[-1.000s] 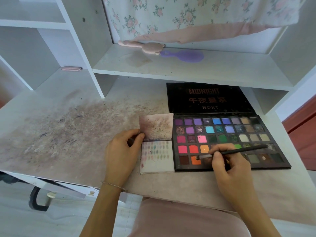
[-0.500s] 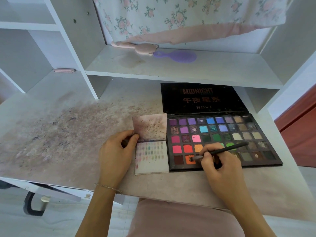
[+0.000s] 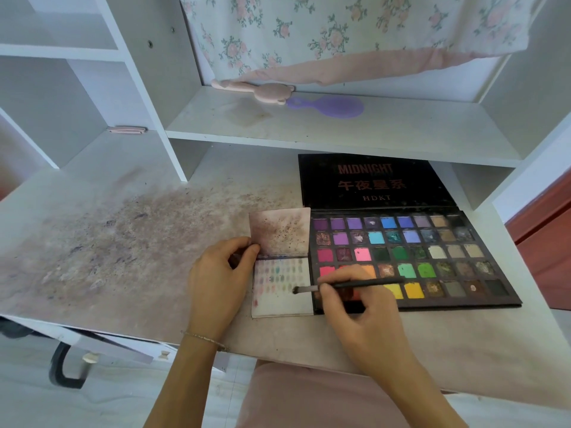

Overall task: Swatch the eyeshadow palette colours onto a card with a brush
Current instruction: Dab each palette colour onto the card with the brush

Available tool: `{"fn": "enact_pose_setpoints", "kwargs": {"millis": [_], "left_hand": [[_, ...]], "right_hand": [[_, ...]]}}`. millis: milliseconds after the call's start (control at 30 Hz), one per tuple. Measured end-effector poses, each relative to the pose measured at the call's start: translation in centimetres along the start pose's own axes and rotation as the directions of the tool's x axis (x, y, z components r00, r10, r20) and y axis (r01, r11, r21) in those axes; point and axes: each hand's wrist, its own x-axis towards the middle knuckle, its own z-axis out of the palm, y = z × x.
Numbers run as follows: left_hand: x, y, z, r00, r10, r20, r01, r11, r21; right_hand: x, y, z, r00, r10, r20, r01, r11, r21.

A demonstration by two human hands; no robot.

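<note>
Holding the brush [image 3: 349, 285] in a pinch, the right hand [image 3: 361, 310] has thumb and forefinger curled round the thin black handle near the ferrule, other fingers tucked loosely under. Long axis of the brush runs pretty much left to right across the view, very slightly tilted: the bristle tip points left and sits over the lower right part of the card [image 3: 282, 291], the tail end points right and hangs above the orange and yellow pans. Can't honestly tell whether the bristles are touching the paper or just above it.

Card is a little white rectangle lying flat on the desk [image 3: 123, 257], right up against the left edge of the eyeshadow palette [image 3: 432, 261], with rows of pale smudgy swatches already across its upper half. A second, powder-stained card or flap [image 3: 279, 231] sits directly behind it.

Left hand [image 3: 219, 273] rests on the desk at the card's left edge, fingers curled, thumb and forefinger tips pinching at the corner where the two pieces meet. Thin bracelet [image 3: 204, 338] on that wrist.

Palette is open flat, black lid [image 3: 377, 180] folded back reading MIDNIGHT and HDKT. Desk surface is heavily stained with powder. Up on the shelf [image 3: 370, 131] there's a pink bear-shaped brush [image 3: 262, 91] and a purple hairbrush [image 3: 330, 106], floral cloth [image 3: 340, 29] hanging above
</note>
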Motion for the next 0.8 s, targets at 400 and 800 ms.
{"fn": "enact_pose_setpoints", "kwargs": {"millis": [400, 800], "left_hand": [[0.0, 0.0, -0.1, 1.000, -0.008, 0.009, 0.008, 1.000, 0.000], [0.0, -0.1, 0.0, 1.000, 0.004, 0.004, -0.004, 1.000, 0.022]], "right_hand": [[0.4, -0.5, 2.5, 0.989, -0.020, 0.145, 0.025, 0.999, -0.032], [0.4, -0.4, 2.4, 0.977, -0.004, 0.214, 0.030, 0.993, -0.116]]}}
